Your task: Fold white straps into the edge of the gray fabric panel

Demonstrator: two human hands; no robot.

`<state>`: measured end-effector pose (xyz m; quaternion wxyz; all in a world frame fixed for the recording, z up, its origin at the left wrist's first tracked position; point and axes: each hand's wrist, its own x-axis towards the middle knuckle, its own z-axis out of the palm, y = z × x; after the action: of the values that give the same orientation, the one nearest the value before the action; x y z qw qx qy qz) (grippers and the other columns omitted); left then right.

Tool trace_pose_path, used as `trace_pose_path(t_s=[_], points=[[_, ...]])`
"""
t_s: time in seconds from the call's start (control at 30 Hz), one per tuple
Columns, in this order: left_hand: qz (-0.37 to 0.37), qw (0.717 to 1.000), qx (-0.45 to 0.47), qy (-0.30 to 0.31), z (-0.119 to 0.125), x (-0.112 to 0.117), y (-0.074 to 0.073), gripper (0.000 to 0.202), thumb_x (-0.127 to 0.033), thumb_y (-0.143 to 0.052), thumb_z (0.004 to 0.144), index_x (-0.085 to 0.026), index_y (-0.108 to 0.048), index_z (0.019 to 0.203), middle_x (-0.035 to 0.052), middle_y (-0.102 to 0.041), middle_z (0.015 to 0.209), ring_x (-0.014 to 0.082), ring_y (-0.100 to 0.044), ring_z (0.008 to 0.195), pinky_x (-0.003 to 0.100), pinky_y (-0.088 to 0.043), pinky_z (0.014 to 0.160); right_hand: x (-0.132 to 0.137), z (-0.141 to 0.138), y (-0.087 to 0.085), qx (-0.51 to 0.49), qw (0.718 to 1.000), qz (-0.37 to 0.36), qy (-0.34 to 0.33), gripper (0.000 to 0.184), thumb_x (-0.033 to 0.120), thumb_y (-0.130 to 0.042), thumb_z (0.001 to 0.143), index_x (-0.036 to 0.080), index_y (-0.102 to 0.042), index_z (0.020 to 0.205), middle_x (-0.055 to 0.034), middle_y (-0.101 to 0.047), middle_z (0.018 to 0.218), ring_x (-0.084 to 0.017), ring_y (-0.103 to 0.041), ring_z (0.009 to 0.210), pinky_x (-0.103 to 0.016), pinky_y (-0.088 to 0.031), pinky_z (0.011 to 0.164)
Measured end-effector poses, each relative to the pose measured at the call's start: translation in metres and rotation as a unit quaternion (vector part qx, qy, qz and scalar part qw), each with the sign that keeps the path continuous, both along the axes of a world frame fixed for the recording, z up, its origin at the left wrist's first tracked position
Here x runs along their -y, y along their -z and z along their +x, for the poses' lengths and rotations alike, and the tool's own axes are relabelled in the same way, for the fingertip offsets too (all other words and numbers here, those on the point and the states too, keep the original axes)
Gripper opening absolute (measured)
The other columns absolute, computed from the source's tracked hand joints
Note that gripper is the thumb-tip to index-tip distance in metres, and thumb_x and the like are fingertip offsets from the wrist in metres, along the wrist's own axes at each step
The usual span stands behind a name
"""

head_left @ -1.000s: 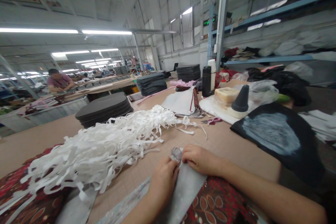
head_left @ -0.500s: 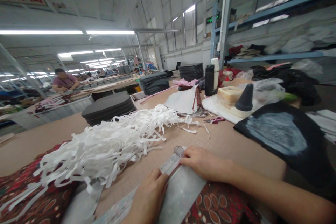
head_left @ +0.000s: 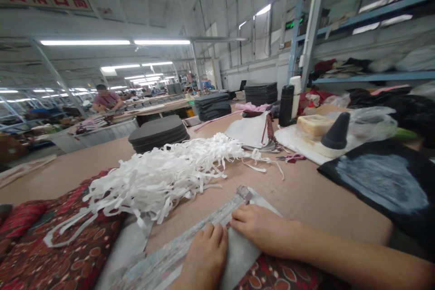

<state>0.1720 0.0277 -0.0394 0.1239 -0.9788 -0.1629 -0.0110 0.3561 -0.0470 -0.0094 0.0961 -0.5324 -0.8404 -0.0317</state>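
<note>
A translucent greyish plastic sheet (head_left: 242,250) lies on the table over brown-and-red leaf-patterned fabric (head_left: 272,274). Along its far side runs a long taped strip (head_left: 183,234), ending in a small patch of tape (head_left: 244,193). My left hand (head_left: 208,251) rests on sheet and strip, palm down, fingers laid out and slightly bent. Just right of it, my right hand (head_left: 256,225) has its fingers curled together at the inner edge of the strip, on the sheet. A small reddish-brown bit shows between the two hands; the right fingertips are partly hidden.
A heap of white ribbons (head_left: 170,174) lies beyond my hands, partly on folded patterned fabric (head_left: 68,240). Dark stacked pads (head_left: 158,131), purple-handled scissors (head_left: 295,157), a black bottle (head_left: 286,104) and a dark cone (head_left: 336,131) stand farther off. A person (head_left: 106,99) works at the back left.
My left hand has gone from pinching at the strip to lying flatter on it. The right hand has come slightly closer, exposing more of the strip's far end. The view has turned left.
</note>
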Motion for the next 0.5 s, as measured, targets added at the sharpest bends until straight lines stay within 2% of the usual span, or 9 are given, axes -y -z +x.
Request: trace_pose_path(t_s=[0.1, 0.2, 0.3, 0.4, 0.5], points=[[-0.03, 0.999, 0.006, -0.013, -0.017, -0.001, -0.004, 0.032, -0.001, -0.049, 0.081, -0.013, -0.056, 0.109, 0.0081, -0.06, 0.099, 0.0223, -0.055, 0.087, 0.033, -0.05, 0.074, 0.003, 0.006, -0.002, 0.004, 0.999, -0.016, 0.031, 0.017, 0.006, -0.048, 0.083, 0.012, -0.063, 0.086, -0.0083, -0.063, 0.085, -0.018, -0.055, 0.079, -0.028, -0.043, 0.07], [-0.083, 0.995, 0.032, -0.049, -0.053, -0.005, -0.01, 0.037, 0.003, -0.046, 0.077, -0.017, -0.057, 0.105, 0.0064, -0.059, 0.101, 0.0209, -0.054, 0.091, 0.031, -0.047, 0.078, 0.006, 0.018, -0.009, -0.006, 0.998, -0.044, 0.054, 0.022, 0.0, -0.046, 0.08, 0.012, -0.064, 0.087, -0.01, -0.063, 0.087, -0.018, -0.057, 0.08, -0.026, -0.043, 0.068], [-0.134, 0.985, 0.048, -0.094, -0.091, -0.008, -0.014, 0.038, 0.003, -0.045, 0.076, -0.021, -0.057, 0.103, 0.0038, -0.059, 0.099, 0.0191, -0.055, 0.09, 0.029, -0.046, 0.078, 0.0, 0.016, -0.016, 0.03, 0.994, -0.077, 0.072, 0.022, -0.002, -0.047, 0.079, 0.01, -0.065, 0.084, -0.0115, -0.064, 0.085, -0.019, -0.058, 0.077, -0.027, -0.043, 0.065], [-0.146, 0.98, 0.061, -0.12, -0.113, -0.008, -0.013, 0.036, 0.001, -0.045, 0.078, -0.023, -0.057, 0.103, 0.0025, -0.058, 0.096, 0.0183, -0.055, 0.088, 0.028, -0.047, 0.075, -0.014, -0.008, -0.019, 0.067, 0.993, -0.083, 0.057, 0.018, 0.001, -0.049, 0.079, 0.01, -0.065, 0.08, -0.0116, -0.064, 0.082, -0.02, -0.058, 0.074, -0.028, -0.043, 0.064], [-0.097, 0.988, 0.068, -0.101, -0.117, -0.004, -0.004, 0.036, -0.002, -0.049, 0.08, -0.022, -0.055, 0.108, 0.0037, -0.059, 0.098, 0.0198, -0.055, 0.087, 0.03, -0.047, 0.075, -0.028, -0.047, -0.016, 0.027, 0.997, -0.065, -0.04, 0.016, 0.006, -0.048, 0.082, 0.012, -0.063, 0.085, -0.0087, -0.063, 0.085, -0.018, -0.057, 0.076, -0.026, -0.042, 0.065]])
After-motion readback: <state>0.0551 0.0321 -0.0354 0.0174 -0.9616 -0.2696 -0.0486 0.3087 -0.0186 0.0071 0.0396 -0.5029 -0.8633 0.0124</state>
